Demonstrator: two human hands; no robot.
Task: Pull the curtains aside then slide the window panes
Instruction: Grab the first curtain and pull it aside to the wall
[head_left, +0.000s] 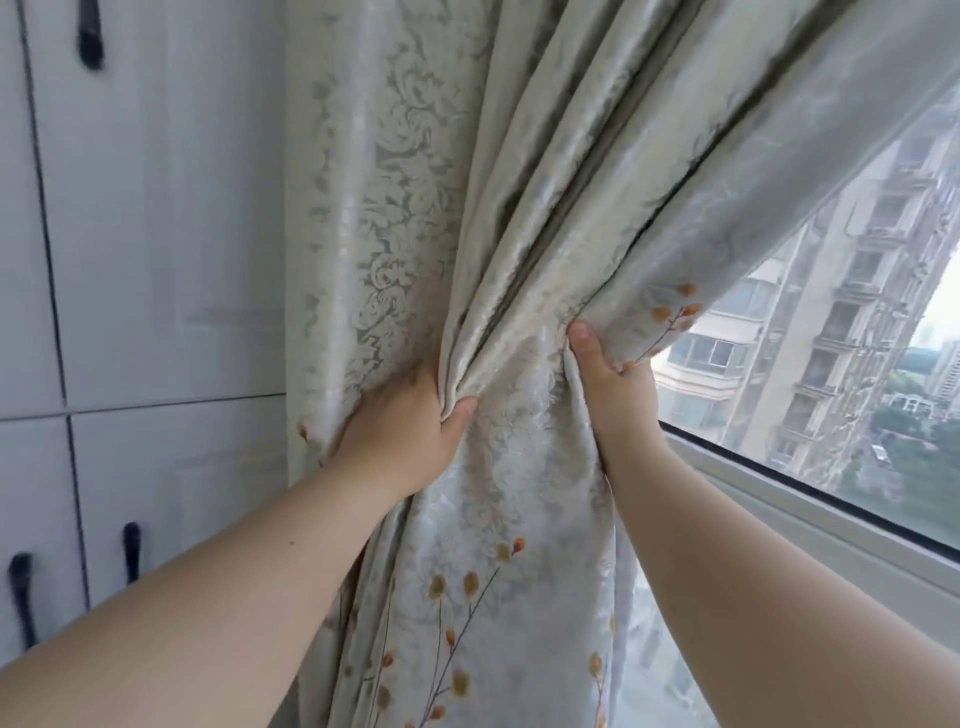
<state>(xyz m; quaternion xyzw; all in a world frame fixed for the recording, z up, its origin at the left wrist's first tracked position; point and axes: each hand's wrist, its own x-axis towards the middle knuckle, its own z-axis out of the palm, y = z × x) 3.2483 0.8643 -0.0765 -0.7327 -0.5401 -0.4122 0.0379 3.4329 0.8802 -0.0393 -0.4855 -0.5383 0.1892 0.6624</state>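
White cabinet doors (140, 218) far left. Left hand (400, 426) grips damask curtain (519, 208) folds beside them; right hand (610, 379) pinches its free edge. Bunch may spring back if grip loosens. Window pane (852, 338) uncovered right; hard tug could strain unseen rail.

Both forearms are bare from the bottom edge of the view up to the wrists, with no sleeve, watch or bracelet showing. The left hand (400, 431) and right hand (615, 395) seem to carry no rings, though most fingers are hidden.
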